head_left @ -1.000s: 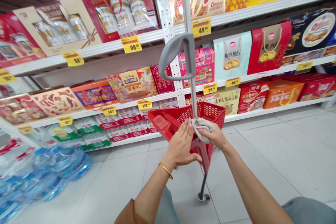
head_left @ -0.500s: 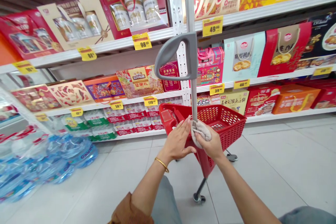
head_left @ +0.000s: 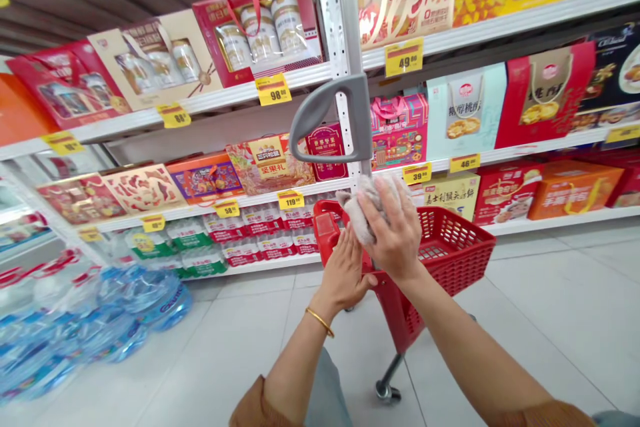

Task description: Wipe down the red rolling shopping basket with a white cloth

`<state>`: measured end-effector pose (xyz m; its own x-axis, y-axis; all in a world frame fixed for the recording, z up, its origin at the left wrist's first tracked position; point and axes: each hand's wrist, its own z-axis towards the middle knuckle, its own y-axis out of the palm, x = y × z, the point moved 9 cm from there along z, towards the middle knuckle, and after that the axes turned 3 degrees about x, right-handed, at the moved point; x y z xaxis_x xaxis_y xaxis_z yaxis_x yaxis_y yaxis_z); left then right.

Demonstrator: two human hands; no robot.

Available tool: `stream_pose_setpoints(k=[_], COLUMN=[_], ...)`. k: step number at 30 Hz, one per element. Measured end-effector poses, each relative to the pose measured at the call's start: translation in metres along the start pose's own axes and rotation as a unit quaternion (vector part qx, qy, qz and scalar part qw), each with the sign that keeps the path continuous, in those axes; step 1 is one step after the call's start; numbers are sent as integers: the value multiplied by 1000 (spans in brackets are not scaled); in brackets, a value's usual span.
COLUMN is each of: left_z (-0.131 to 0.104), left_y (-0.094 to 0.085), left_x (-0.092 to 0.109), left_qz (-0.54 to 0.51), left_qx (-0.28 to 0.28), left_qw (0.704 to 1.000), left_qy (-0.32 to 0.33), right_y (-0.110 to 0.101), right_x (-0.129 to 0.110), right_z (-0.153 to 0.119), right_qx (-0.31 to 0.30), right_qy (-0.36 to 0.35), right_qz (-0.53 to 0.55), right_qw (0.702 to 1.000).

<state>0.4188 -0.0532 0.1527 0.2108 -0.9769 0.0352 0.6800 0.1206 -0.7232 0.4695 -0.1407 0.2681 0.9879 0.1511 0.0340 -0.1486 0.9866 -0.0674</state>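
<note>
My right hand [head_left: 395, 233] presses a bunched pale grey cloth [head_left: 361, 217] around the upright metal pole [head_left: 353, 0], just below the grey looped handle [head_left: 327, 90]. The cloth and my fingers cover that stretch of the pole. Lower and to the left, my left hand [head_left: 345, 273] lies with its fingers straight and together against the pole's foot and the near edge of the red basket cart [head_left: 450, 267]. Nothing shows in my left palm.
Shelves [head_left: 300, 83] with boxed gifts and yellow price tags run behind the cart. Packs of bottled water [head_left: 265, 233] fill the lowest left shelf. Large blue water bottles [head_left: 150, 293] stand on the tiled floor [head_left: 210, 373]. One cart wheel [head_left: 387, 391] shows near my leg.
My right hand has slid the cloth up the pole towards the grey handle, and its back now faces me. The left hand stays low beside the pole. The cart sits slightly lower in view.
</note>
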Motion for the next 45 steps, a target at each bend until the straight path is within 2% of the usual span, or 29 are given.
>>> stream_pose_setpoints(k=[3,9,14,19,24,29,40,45], left_z=[1,6,5,5,6,6,5,4], left_y=[2,-1,1,3,5,4,6,7], left_x=[3,10,10,8,5,4,-1,-5], left_qz=[-2,12,20,19,-2,-31,-46,-48], left_qx=[-28,-33,-40,-60,-73,-73,-80,-80], left_qw=[1000,999,999,998,997,997,996,996], left_qy=[6,33,23,12,11,14,17,8], right_y=[12,13,11,12,12,18,27,21], right_x=[1,8,12,19,35,45,34,32], right_z=[2,-17,-31,-45,-63,-92,-139,-150], right_qx=[-41,-64,-54,-52,-23,-42,-104,-128], right_qy=[3,19,-5,-13,51,87,46,13], right_qz=[-2,27,5,42,86,117,89,70], right_qw=[999,997,999,998,995,988,989,989])
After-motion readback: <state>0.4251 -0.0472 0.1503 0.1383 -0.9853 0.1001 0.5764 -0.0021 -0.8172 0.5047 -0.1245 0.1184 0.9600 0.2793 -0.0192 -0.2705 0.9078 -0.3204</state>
